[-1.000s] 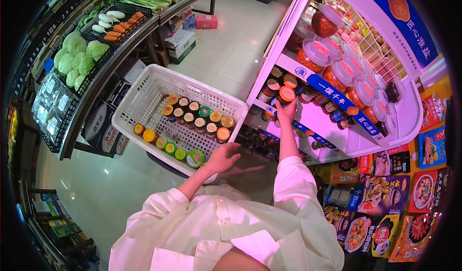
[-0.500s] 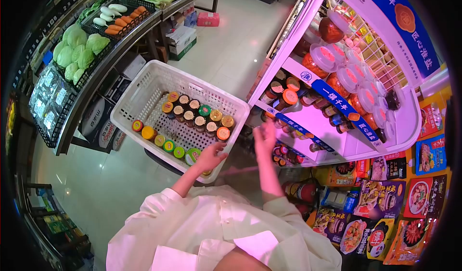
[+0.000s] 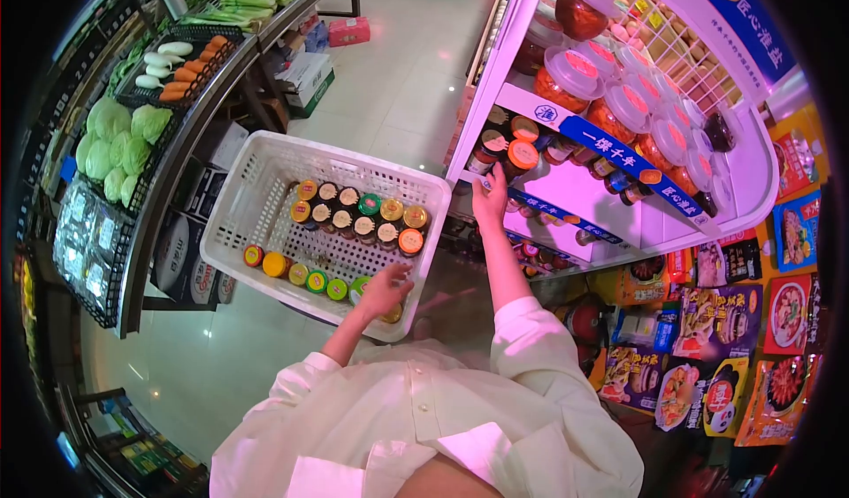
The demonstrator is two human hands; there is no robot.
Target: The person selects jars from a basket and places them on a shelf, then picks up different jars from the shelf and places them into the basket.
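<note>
My left hand (image 3: 386, 291) hovers over the near right corner of a white plastic basket (image 3: 252, 149), fingers apart and holding nothing. In the basket stand jars in rows, among them a green-lidded jar (image 3: 369, 203), an orange-lidded jar (image 3: 410, 241) and a yellow-lidded jar (image 3: 275, 264). My right hand (image 3: 489, 201) is raised at the left end of a display shelf, with its fingers stretched up by the jars there. Closest to its fingertips are a dark-lidded jar (image 3: 493, 141) and an orange-lidded jar (image 3: 523, 154). Whether the fingertips touch them cannot be made out.
Large tubs (image 3: 569, 78) with clear lids fill the pink-lit stand's upper shelf. Packaged foods (image 3: 718, 321) hang at the right. To the left, a vegetable rack holds cabbages (image 3: 113, 122) and carrots (image 3: 190, 71). A white carton (image 3: 307, 78) sits on the floor behind the basket.
My right hand has moved up and forward to the shelf jars. My left hand stays over the basket corner. The view has shifted slightly.
</note>
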